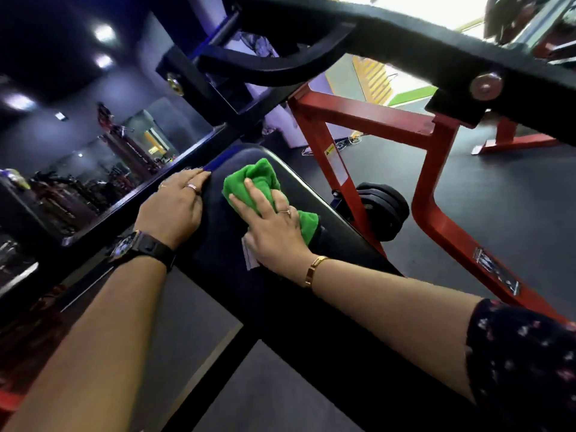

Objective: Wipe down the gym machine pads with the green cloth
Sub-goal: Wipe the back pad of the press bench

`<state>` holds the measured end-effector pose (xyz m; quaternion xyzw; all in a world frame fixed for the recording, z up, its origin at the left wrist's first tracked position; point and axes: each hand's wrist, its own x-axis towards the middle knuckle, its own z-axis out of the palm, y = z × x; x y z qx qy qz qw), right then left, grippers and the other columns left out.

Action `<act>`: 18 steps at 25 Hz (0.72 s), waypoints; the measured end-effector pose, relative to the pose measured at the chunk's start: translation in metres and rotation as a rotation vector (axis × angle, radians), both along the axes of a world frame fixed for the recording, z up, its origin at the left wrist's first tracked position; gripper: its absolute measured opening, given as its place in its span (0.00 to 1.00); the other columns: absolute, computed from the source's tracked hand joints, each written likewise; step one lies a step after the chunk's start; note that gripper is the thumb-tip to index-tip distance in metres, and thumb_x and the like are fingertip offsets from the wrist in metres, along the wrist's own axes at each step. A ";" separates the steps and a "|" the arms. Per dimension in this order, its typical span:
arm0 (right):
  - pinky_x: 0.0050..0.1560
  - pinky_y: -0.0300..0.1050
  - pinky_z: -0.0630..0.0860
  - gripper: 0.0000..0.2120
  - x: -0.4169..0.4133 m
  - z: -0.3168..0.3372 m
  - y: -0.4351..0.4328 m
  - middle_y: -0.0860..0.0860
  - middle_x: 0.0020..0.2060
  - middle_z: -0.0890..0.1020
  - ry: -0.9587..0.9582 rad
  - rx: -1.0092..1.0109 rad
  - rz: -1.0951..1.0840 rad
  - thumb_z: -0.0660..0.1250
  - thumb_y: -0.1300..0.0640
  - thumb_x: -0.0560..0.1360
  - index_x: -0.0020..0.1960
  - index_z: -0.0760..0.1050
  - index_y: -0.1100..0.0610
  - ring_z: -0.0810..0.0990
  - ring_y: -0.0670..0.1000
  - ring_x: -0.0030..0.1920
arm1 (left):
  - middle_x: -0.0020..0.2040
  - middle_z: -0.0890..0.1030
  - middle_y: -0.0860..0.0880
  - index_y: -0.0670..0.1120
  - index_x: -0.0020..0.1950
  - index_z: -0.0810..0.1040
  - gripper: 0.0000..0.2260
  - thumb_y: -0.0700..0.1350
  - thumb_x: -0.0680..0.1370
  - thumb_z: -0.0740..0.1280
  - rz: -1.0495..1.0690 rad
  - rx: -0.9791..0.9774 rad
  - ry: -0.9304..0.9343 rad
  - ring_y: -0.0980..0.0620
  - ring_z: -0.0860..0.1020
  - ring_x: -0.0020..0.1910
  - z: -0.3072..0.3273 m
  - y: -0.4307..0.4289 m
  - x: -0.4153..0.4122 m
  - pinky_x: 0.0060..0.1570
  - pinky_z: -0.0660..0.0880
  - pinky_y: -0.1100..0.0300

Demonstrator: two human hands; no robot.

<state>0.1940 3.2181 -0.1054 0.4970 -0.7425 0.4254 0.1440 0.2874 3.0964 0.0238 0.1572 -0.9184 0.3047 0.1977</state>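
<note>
A: What stands around the pad (330,219)?

B: A red frame (358,116) at its right, weight plates (386,207) low beside that frame, and a black arm (343,35) crossing overhead.

A: And the green cloth (265,182)?

B: Bunched on the pad's far half, its long axis roughly along the pad. The right hand (274,226) covers its near part and presses it with straight, spread fingers; the thumb is hidden, possibly tucked beneath. The left hand (174,204) lies flat on the pad's left edge, grasping nothing.
</note>
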 end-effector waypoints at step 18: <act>0.67 0.39 0.66 0.37 0.020 -0.098 0.089 0.42 0.72 0.57 -0.114 -0.384 0.451 0.62 0.57 0.67 0.72 0.54 0.37 0.63 0.43 0.68 | 0.62 0.77 0.41 0.41 0.63 0.76 0.20 0.40 0.73 0.58 -0.001 -0.002 0.215 0.40 0.75 0.62 -0.029 0.014 0.011 0.64 0.70 0.47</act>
